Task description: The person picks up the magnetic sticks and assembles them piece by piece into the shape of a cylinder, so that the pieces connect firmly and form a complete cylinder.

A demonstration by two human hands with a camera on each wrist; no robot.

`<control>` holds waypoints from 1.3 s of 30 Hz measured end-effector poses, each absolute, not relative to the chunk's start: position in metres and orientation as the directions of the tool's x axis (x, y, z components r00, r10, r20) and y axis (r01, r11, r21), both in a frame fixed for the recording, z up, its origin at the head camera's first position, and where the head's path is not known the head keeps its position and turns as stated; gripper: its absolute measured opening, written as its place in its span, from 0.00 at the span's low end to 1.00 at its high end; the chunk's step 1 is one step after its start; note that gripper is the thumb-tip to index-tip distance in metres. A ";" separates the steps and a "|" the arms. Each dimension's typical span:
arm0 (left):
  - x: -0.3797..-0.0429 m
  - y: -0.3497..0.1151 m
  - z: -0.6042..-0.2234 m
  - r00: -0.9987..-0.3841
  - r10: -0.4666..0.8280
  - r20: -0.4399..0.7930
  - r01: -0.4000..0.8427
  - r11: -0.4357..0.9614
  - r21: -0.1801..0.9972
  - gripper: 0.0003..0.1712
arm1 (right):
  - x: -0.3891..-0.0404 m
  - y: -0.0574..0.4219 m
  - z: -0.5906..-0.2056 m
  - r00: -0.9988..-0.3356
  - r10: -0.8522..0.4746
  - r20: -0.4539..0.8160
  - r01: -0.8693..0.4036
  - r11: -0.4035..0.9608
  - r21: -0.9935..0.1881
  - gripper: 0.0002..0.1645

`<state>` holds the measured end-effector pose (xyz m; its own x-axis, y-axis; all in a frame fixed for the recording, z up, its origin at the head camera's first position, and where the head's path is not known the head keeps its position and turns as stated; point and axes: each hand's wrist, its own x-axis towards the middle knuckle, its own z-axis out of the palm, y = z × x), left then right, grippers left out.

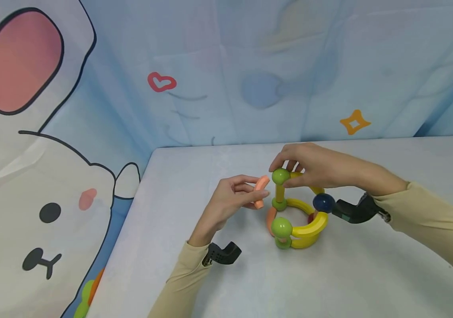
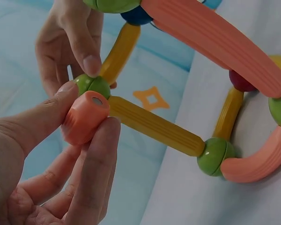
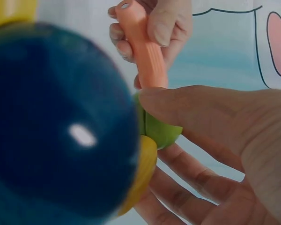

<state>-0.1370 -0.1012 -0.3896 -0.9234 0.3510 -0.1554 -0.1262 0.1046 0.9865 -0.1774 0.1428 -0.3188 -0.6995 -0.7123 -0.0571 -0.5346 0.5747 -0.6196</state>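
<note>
My left hand (image 1: 230,198) pinches a short curved orange magnetic stick (image 1: 261,184) between thumb and fingers. In the left wrist view the stick (image 2: 79,123) points one end, with a small metal disc, towards the camera. My right hand (image 1: 323,165) grips the topmost green ball (image 1: 280,176) of a ball-and-stick structure, thumb on one side and fingers on the other. From that ball an upright yellow stick (image 1: 279,193) runs down to a lower green ball (image 1: 277,205). The orange stick lies close by the gripped ball; whether they touch, I cannot tell.
The structure's other parts stand on the white table (image 1: 186,176): a dark blue ball (image 1: 323,202) at right, a large green ball (image 1: 281,227) in front, and curved yellow sticks (image 1: 310,226). A blue patterned cloth (image 1: 226,110) hangs behind the table.
</note>
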 end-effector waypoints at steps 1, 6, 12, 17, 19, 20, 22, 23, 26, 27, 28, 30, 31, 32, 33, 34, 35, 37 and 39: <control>-0.137 -0.101 -0.389 -0.922 0.353 -0.157 -0.127 0.106 0.986 0.25 | -0.177 0.142 -0.319 -0.703 -0.709 -0.054 -0.534 0.577 -0.619 0.21; -0.137 -0.100 -0.385 -0.914 0.372 -0.164 -0.129 0.118 0.985 0.23 | -0.176 0.141 -0.321 -0.715 -0.698 -0.037 -0.532 0.577 -0.620 0.21; -0.137 -0.101 -0.382 -0.905 0.393 -0.162 -0.122 0.124 0.985 0.20 | -0.176 0.142 -0.322 -0.718 -0.696 -0.029 -0.520 0.563 -0.642 0.21; -0.138 -0.103 -0.383 -0.893 0.420 -0.161 -0.123 0.115 0.986 0.18 | -0.174 0.142 -0.323 -0.718 -0.696 -0.019 -0.517 0.551 -0.655 0.20; -0.138 -0.104 -0.383 -0.887 0.431 -0.165 -0.125 0.118 0.985 0.18 | -0.174 0.142 -0.323 -0.716 -0.698 -0.008 -0.522 0.543 -0.658 0.20; -0.138 -0.105 -0.383 -0.885 0.435 -0.169 -0.130 0.117 0.984 0.18 | -0.173 0.143 -0.322 -0.716 -0.698 0.000 -0.527 0.541 -0.656 0.20; -0.139 -0.106 -0.383 -0.879 0.442 -0.179 -0.144 0.112 0.983 0.18 | -0.171 0.146 -0.320 -0.723 -0.691 0.016 -0.538 0.548 -0.641 0.21; -0.138 -0.106 -0.382 -0.876 0.445 -0.184 -0.151 0.108 0.983 0.18 | -0.169 0.147 -0.318 -0.726 -0.687 0.030 -0.544 0.548 -0.636 0.21; -0.138 -0.108 -0.381 -0.869 0.459 -0.186 -0.162 0.091 0.983 0.19 | -0.163 0.151 -0.309 -0.740 -0.668 0.075 -0.558 0.549 -0.622 0.22; -0.138 -0.108 -0.381 -0.866 0.464 -0.185 -0.163 0.087 0.983 0.20 | -0.160 0.153 -0.306 -0.742 -0.664 0.091 -0.564 0.546 -0.619 0.21; -0.137 -0.109 -0.381 -0.864 0.469 -0.184 -0.163 0.085 0.983 0.20 | -0.157 0.154 -0.303 -0.738 -0.665 0.111 -0.575 0.536 -0.618 0.21; -0.137 -0.111 -0.381 -0.862 0.475 -0.179 -0.159 0.082 0.984 0.20 | -0.148 0.155 -0.298 -0.720 -0.676 0.158 -0.608 0.505 -0.612 0.20; -0.137 -0.112 -0.382 -0.861 0.477 -0.176 -0.156 0.081 0.984 0.21 | -0.142 0.155 -0.296 -0.705 -0.687 0.176 -0.629 0.491 -0.602 0.20; -0.137 -0.112 -0.382 -0.861 0.479 -0.174 -0.154 0.082 0.985 0.21 | -0.136 0.155 -0.295 -0.684 -0.702 0.196 -0.654 0.472 -0.591 0.20; -0.137 -0.113 -0.382 -0.861 0.478 -0.175 -0.154 0.082 0.985 0.21 | -0.130 0.154 -0.295 -0.663 -0.718 0.209 -0.676 0.456 -0.578 0.20; -0.137 -0.114 -0.382 -0.861 0.479 -0.173 -0.153 0.081 0.985 0.21 | -0.123 0.152 -0.296 -0.644 -0.735 0.213 -0.693 0.443 -0.569 0.20; -0.137 -0.114 -0.382 -0.861 0.478 -0.174 -0.154 0.080 0.985 0.20 | -0.117 0.150 -0.297 -0.620 -0.754 0.219 -0.713 0.424 -0.559 0.20; -0.137 -0.116 -0.382 -0.862 0.475 -0.175 -0.155 0.082 0.985 0.21 | -0.105 0.145 -0.302 -0.585 -0.786 0.199 -0.726 0.398 -0.562 0.19; -0.137 -0.117 -0.382 -0.862 0.473 -0.180 -0.158 0.086 0.984 0.21 | -0.095 0.141 -0.309 -0.564 -0.806 0.177 -0.733 0.391 -0.556 0.17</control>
